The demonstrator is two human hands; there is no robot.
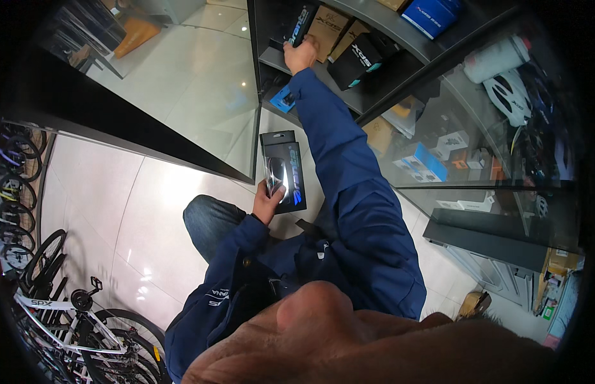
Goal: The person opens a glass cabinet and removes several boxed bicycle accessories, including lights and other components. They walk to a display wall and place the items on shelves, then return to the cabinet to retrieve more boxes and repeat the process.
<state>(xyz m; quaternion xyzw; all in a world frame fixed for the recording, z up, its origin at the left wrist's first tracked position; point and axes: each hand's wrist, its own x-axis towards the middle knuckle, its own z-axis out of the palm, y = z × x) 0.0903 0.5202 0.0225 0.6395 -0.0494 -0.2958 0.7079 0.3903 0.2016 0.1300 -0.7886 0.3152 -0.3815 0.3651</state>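
Note:
My left hand (269,201) grips the lower left edge of a flat black box (296,168) with blue lettering and a hang tab. The box has a shiny, window-like patch on its front; what lies behind it I cannot make out. My right hand (302,55) reaches up into a dark shelf cabinet, its fingers closed on the near end of another black box (296,24) with pale blue lettering. Right beside that one stands a brown cardboard box (327,33). A larger black box (361,61) with white lettering sits farther right on the same shelf.
The open glass door (214,83) stands to the left of my arms. A blue package (283,99) lies on a lower shelf beneath my right forearm. Behind glass at right are a white helmet (507,97) and a bottle (498,59). Bicycles (73,313) stand at the lower left.

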